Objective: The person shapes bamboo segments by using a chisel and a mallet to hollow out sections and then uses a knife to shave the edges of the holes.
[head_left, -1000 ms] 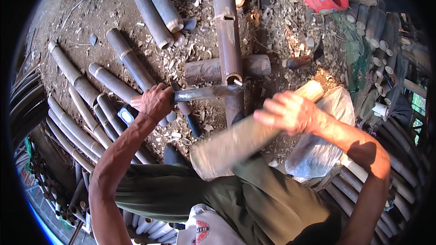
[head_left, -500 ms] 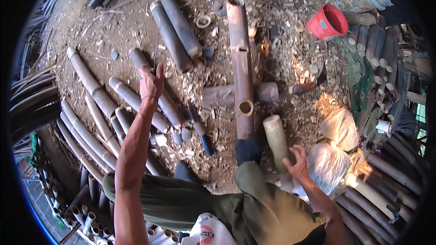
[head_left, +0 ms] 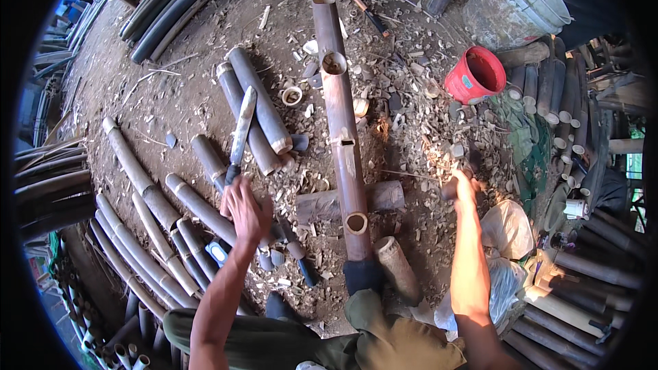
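My left hand [head_left: 247,212] is closed at the dark handle of a long knife [head_left: 243,125], whose shiny blade points away from me over two cut bamboo lengths. On the right, my right hand [head_left: 465,187] is closed round the brown handle [head_left: 449,190] of a tool low over the chips; its working end is hard to make out. Between my hands runs a long brown bamboo pole [head_left: 340,106] with several openings cut in its upper side. It lies across a short thick bamboo piece [head_left: 319,205], its near end at my dark-shod foot [head_left: 367,279].
Loose bamboo lengths [head_left: 139,175] lie at the left. A short bamboo piece [head_left: 396,267] is beside my foot. Another dark-handled tool [head_left: 299,253] lies near the left hand. A red bucket [head_left: 473,75], a grey bucket [head_left: 517,7] and a plastic bag [head_left: 506,229] are at the right.
My left hand has drawn back toward me, and the knife blade now shows. My right hand has left the short bamboo piece and taken hold of the brown-handled tool. The view has shifted.
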A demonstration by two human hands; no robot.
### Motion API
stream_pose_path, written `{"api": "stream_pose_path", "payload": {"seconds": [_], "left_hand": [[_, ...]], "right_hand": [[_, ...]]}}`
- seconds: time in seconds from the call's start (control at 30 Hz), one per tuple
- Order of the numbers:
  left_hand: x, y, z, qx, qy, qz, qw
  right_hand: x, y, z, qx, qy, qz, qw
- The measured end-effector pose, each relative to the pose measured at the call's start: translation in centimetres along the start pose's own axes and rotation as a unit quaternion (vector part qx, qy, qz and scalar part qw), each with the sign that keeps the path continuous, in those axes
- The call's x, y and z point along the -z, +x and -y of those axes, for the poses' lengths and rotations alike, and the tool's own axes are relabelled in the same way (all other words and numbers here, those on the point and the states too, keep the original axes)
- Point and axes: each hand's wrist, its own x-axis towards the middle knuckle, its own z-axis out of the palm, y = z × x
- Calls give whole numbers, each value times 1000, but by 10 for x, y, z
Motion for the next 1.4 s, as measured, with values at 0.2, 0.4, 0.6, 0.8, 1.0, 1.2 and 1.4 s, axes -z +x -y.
{"api": "stream_pose_path", "payload": {"seconds": [0.2,0.4,0.6,0.8,1.0,1.2,1.4], "left_hand": [[45,-105,-69,-14,-258,323,911],[43,-129,-123,-51,-349,445,823],[41,-125,-122,-6,-349,446,824],[58,-105,-137,124,-458,495,728],[15,-102,-191,207,-740,477,426],[-31,-122,-238,400,-849,344,34],[-32,-87,-246,520,-817,247,38]], "right_hand": [[5,-103,153,210,-8,108,972],[-48,-9,283,215,-415,156,870],[-93,70,303,160,-632,190,734],[-35,-32,277,358,-303,186,863],[0,-178,158,456,-514,428,587],[-45,-220,118,383,-654,553,347],[-71,-202,92,488,-660,532,210]]}}
